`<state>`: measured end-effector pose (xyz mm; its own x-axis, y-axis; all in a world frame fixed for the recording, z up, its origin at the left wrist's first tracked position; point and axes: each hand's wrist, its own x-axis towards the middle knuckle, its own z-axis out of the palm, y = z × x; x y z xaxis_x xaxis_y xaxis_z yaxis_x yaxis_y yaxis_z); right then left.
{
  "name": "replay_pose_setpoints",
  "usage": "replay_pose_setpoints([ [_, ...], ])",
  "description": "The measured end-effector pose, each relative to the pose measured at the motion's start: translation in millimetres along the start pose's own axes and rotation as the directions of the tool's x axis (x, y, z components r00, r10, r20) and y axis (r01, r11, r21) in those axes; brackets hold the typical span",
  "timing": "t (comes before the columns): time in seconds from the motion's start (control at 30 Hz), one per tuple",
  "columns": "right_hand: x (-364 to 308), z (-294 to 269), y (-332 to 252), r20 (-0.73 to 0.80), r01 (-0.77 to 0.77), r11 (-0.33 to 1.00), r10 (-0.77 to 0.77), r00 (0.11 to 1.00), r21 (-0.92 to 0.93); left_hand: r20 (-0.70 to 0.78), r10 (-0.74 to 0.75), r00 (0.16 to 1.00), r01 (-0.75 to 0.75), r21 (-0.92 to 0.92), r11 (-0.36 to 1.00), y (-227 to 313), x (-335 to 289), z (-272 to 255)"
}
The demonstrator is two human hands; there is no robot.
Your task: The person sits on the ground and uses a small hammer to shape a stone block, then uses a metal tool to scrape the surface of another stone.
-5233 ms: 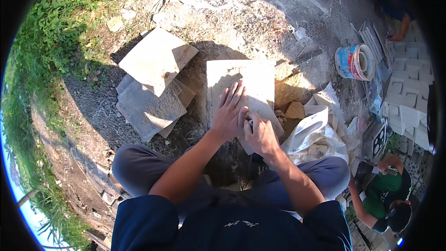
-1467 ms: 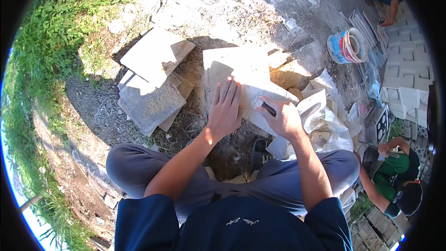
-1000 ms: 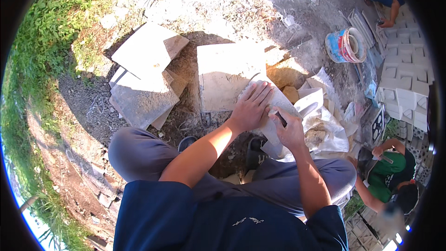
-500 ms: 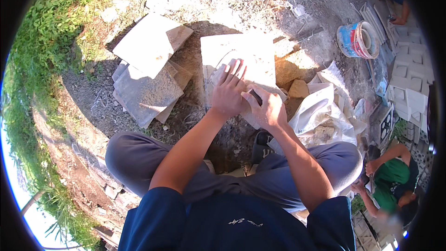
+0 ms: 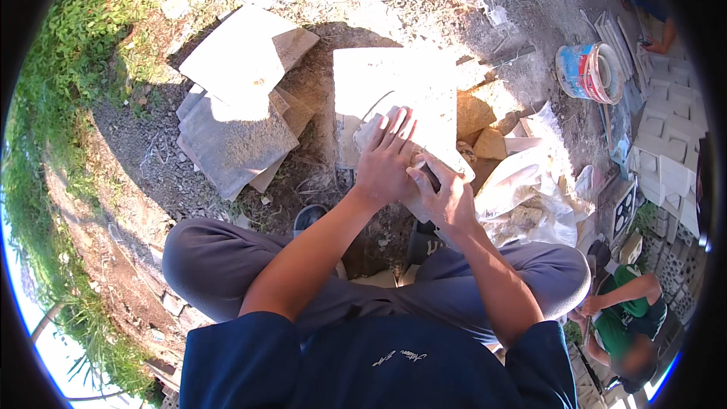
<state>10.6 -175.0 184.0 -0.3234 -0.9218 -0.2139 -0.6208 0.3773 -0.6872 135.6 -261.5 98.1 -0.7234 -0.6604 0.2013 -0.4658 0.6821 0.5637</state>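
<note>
A pale square slab [image 5: 401, 79] lies flat on the ground before me, its top washed out by sun. On its near part rests a light-coloured piece with a curved edge [image 5: 366, 133], partly hidden by my hands. My left hand [image 5: 385, 167] lies on this piece with its fingers stretched forward. Close on its right, my right hand [image 5: 453, 201] grips a small dark block [image 5: 432, 176] between thumb and fingers. The block's lower side is hidden, so its exact kind cannot be made out.
Stacked grey slabs [image 5: 242, 140] lie to the left. Yellowish stones [image 5: 475, 116] and a crumpled white sack [image 5: 522, 189] are at the right. Farther right stand a blue, red and white bucket [image 5: 579, 72] and pale blocks [image 5: 666, 129]. A person in green [image 5: 617, 318] crouches at lower right.
Both hands have shifted slightly right over the pale piece. My right hand keeps its grip on the dark block. The person in green has bent lower.
</note>
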Motion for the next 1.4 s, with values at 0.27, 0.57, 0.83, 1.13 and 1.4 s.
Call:
replay_pose_setpoints([
  [0.27, -19.9, -42.1, 20.9, -0.022, -0.191, 0.982, 0.191, 0.981, -0.001, 0.023, 0.115, 0.993, -0.113, -0.066, 0.991, 40.0, 20.8, 24.8],
  [0.57, -38.0, -6.1, 44.6, -0.006, 0.127, 0.992, -0.127, 0.992, 0.012, 0.016, -0.027, 1.000, 0.026, 0.061, 0.998, 34.5, -21.2, 17.8],
  [0.83, -59.6, -44.7, 65.3, -0.094, -0.017, 0.998, 0.023, 0.995, 0.068, 0.042, 0.138, 0.989, -0.132, -0.128, 0.983, 70.9, 3.8, 49.8],
  [1.13, -6.0, -22.0, 43.7, -0.010, 0.116, 0.992, -0.116, 0.993, -0.045, 0.024, 0.031, 0.999, -0.032, 0.040, 0.999, 20.7, 16.8, 25.3],
  [1.4, -34.6, -59.3, 78.6, -0.185, -0.153, 0.987, 0.158, 0.970, 0.044, 0.096, 0.181, 0.979, -0.159, -0.205, 0.966, 79.9, 54.2, 63.4],
])
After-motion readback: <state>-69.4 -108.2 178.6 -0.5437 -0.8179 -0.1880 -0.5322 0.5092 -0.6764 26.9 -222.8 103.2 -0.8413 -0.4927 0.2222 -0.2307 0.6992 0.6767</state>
